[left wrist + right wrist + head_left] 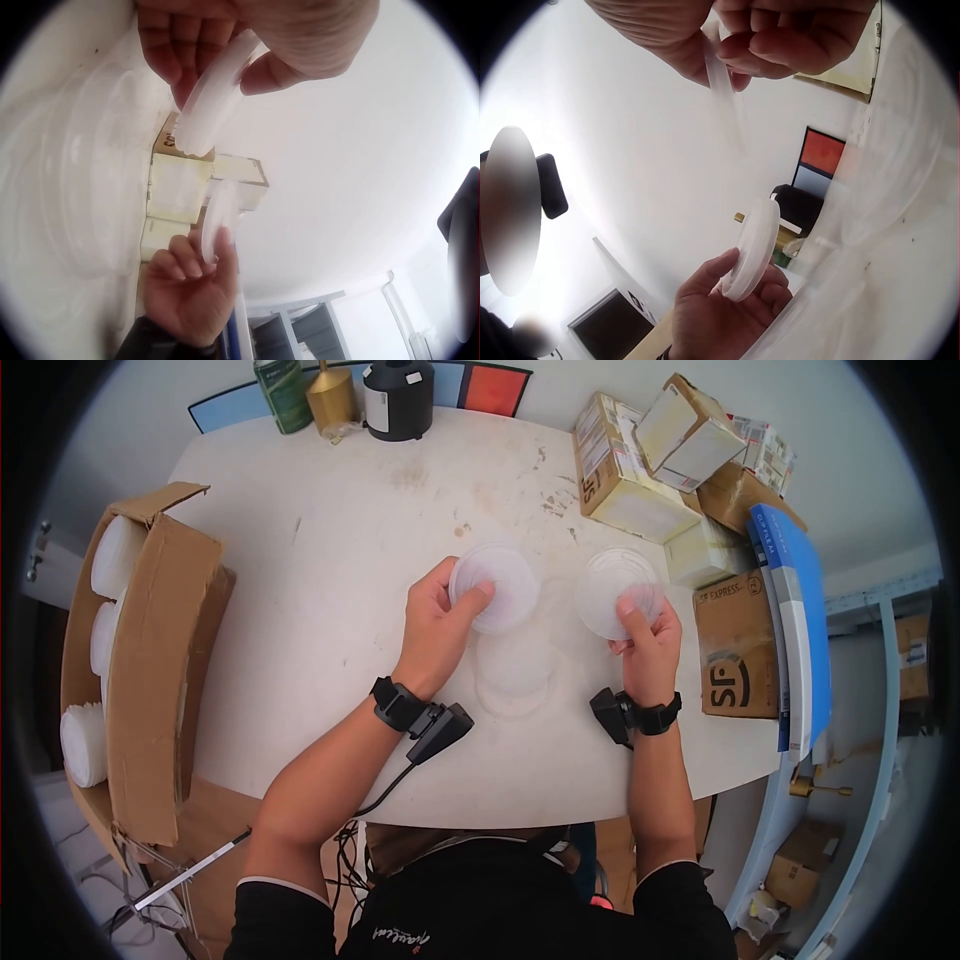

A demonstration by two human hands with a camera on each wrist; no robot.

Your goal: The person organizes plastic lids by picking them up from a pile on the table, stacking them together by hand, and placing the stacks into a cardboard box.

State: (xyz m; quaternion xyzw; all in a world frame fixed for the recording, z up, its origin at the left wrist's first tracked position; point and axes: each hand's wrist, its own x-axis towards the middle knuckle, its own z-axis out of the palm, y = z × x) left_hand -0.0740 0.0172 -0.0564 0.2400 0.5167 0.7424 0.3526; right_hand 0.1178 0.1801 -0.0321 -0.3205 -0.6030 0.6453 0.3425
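In the head view my left hand (437, 622) pinches several stacked round translucent plastic lids (503, 595), thumb on top and fingers beneath. The left wrist view shows this stack (217, 97) edge-on, its rims layered. My right hand (652, 645) pinches a thinner round translucent lid (618, 575) by its near edge, thumb on the upper face. Both hands are raised over the white table, a short gap between what they hold. Below and between them stands a clear round plastic container (515, 675), faint against the tabletop. Clear plastic walls (900, 150) also fill one side of the right wrist view.
An open cardboard box (165, 660) with white stacked round items stands on the left. Cardboard boxes (640, 490) and blue folders (795, 620) line the right edge. At the back are a green can (284, 395), a brass-coloured vessel (332, 402) and a black pot (398, 400).
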